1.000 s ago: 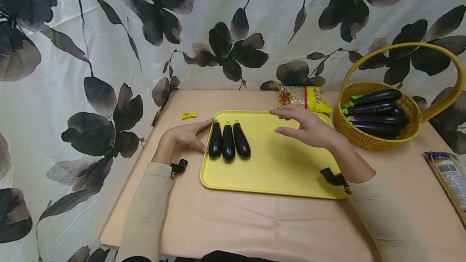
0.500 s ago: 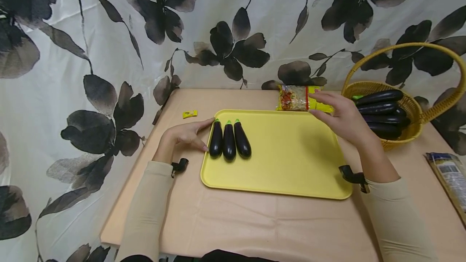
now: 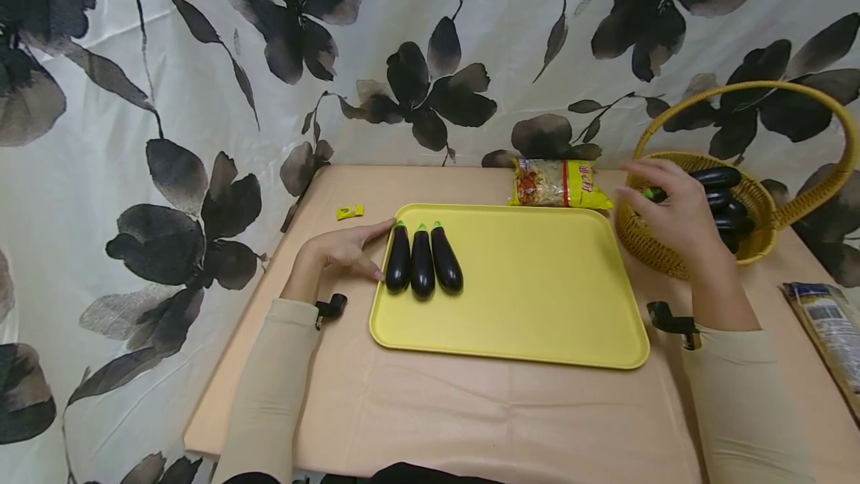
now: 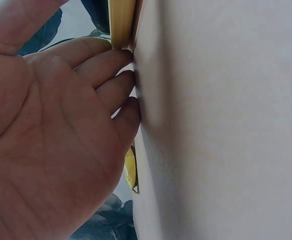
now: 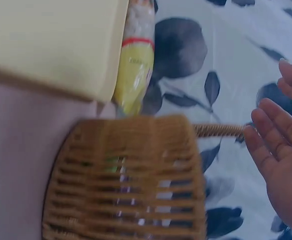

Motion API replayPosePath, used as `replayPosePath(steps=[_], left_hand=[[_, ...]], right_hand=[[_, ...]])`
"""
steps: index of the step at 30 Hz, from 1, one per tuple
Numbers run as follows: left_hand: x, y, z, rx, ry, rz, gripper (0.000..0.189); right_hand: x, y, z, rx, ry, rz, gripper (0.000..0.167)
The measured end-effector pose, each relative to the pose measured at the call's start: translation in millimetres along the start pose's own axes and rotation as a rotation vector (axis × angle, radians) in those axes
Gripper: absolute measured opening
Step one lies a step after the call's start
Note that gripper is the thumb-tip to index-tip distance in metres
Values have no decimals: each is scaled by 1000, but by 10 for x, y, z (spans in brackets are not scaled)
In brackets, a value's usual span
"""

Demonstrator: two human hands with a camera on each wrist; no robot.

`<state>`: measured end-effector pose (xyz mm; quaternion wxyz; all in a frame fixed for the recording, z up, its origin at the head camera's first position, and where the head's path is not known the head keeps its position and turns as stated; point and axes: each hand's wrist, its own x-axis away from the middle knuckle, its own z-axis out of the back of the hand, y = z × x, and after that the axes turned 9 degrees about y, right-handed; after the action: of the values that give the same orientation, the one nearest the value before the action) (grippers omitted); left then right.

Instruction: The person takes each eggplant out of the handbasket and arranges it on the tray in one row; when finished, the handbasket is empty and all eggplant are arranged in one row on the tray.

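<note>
Three dark eggplants (image 3: 422, 264) lie side by side at the left end of a yellow tray (image 3: 544, 290), green stem ends facing away. My left hand (image 3: 341, 251) touches the tray's left edge with fairly straight fingers; in the left wrist view its fingertips (image 4: 129, 107) meet the table beside the rim. Over the near left rim of a wicker basket (image 3: 648, 249), my right hand (image 3: 675, 211) hovers with fingers loosely extended. Several more eggplants (image 3: 720, 177) fill the basket, partly hidden by that hand. In the right wrist view, the palm shows nothing held.
Behind the tray lies a yellow food packet (image 3: 564, 183). A small yellow wrapper (image 3: 349, 212) sits beyond the left hand. Another printed package (image 3: 826, 323) lies at the right edge. The basket's tall handle (image 3: 752, 86) arches above it, in front of a floral curtain.
My right hand has moved right, from above the tray past the yellow packet to the basket. The left hand and the three eggplants on the tray have stayed in place.
</note>
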<state>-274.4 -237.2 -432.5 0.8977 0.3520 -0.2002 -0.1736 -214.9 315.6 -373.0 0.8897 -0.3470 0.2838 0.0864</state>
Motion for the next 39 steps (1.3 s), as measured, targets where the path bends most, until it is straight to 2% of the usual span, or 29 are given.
replayPosePath(steps=[3,7,10,16,21,27,31,39], left_hand=[[-4,1,2,-6,0,-8,133],[-6,16,11,4,-3,-9,133],[-10,21,15,16,-4,4,133],[-15,19,9,12,1,8,133],[-6,15,-5,12,8,16,134],[-4,-7,-10,19,6,16,133],[-5,-16,-14,12,4,19,133],[-4,-8,-14,3,1,6,133]], right_hand=[[-22,101,70,23,17,-55,50],[-83,248,143,46,64,-75,49],[-123,365,172,63,58,-101,49],[-223,593,221,124,-49,-143,53],[-338,778,270,159,-151,-122,58],[-514,984,290,193,-231,-67,56],[-572,1111,287,235,-281,-112,56],[-578,1303,330,404,-330,-163,62]])
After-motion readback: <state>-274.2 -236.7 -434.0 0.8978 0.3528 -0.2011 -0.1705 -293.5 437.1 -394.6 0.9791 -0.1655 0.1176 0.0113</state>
